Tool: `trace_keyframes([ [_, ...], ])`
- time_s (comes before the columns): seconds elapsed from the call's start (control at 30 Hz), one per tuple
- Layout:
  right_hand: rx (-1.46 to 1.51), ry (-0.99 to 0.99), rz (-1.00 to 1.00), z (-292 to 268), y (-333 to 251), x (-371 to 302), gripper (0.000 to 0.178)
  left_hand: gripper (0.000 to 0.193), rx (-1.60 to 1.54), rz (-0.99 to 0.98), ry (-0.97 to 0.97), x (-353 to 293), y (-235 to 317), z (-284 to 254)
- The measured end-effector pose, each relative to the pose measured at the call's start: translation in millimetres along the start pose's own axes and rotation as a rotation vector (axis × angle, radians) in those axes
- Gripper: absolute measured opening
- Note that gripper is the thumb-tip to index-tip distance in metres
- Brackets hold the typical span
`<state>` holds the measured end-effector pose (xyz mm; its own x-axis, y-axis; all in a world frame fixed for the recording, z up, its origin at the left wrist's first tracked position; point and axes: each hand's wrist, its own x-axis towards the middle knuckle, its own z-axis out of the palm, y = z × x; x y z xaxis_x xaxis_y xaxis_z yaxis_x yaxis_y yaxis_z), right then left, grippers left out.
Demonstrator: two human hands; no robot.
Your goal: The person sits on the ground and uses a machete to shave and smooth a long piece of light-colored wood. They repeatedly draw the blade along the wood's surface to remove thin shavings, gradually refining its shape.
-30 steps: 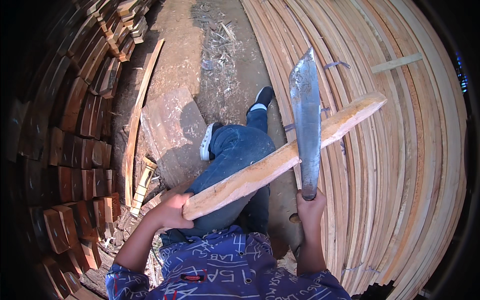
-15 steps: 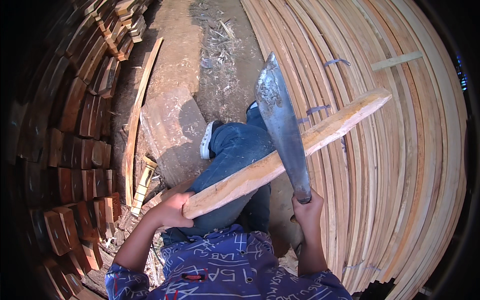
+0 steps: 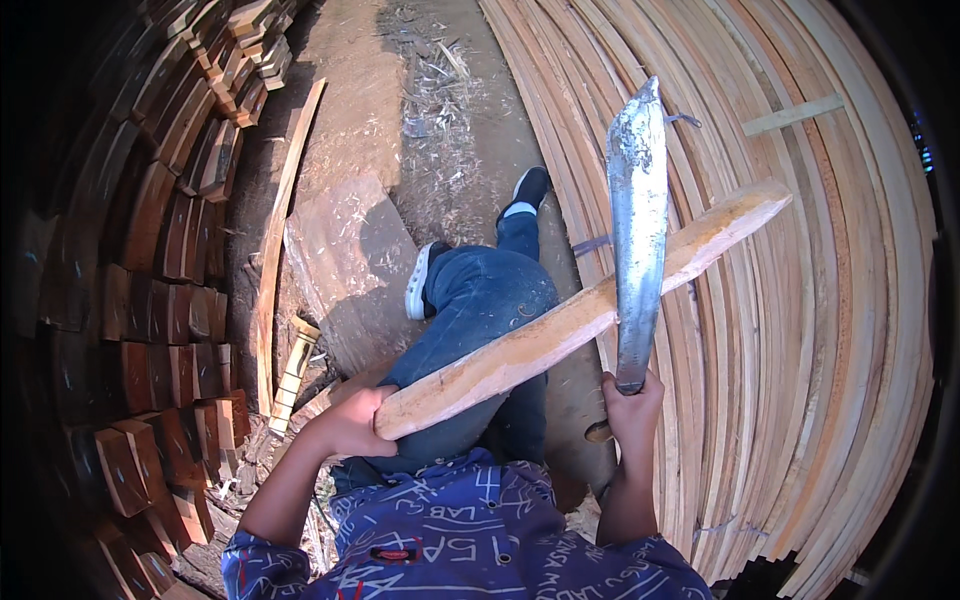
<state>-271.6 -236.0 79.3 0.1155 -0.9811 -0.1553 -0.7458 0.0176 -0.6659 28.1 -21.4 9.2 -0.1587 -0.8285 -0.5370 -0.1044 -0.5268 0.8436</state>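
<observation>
Machete (image 3: 638, 240) swung rightward | right hand (image 3: 634, 405) gripping it | left hand (image 3: 352, 425) gripping near end of billet (image 3: 500, 362) | far end, I see, past lumber stack (image 3: 790, 400)'s left edge

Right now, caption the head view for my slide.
Left hand grips a long pale wooden bar; right hand holds a broad silvery metal machete, seen overlapping the bar.

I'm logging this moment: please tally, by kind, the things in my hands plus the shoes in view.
Wooden piece, in the left hand: 1
Machete, in the right hand: 1
Shoes: 2
Total: 4
</observation>
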Motion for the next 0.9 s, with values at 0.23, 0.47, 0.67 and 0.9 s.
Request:
trace_keyframes([
  [0.23,0.205,0.090,0.199,-21,-8,21,0.010,0.058,0.022,-0.011,-0.048,2,-5,-7],
  [0.47,0.016,-0.040,-0.040,-3,-1,-1,0.011,0.058,-0.053,0.004,-0.064,4,-9,-7],
  [0.67,0.107,0.110,0.069,-24,4,25,0.020,0.060,-0.035,0.012,-0.048,1,-3,-7],
  [0.9,-0.135,-0.081,-0.235,10,10,-8,0.012,0.061,-0.056,0.031,-0.029,2,-5,-2],
])
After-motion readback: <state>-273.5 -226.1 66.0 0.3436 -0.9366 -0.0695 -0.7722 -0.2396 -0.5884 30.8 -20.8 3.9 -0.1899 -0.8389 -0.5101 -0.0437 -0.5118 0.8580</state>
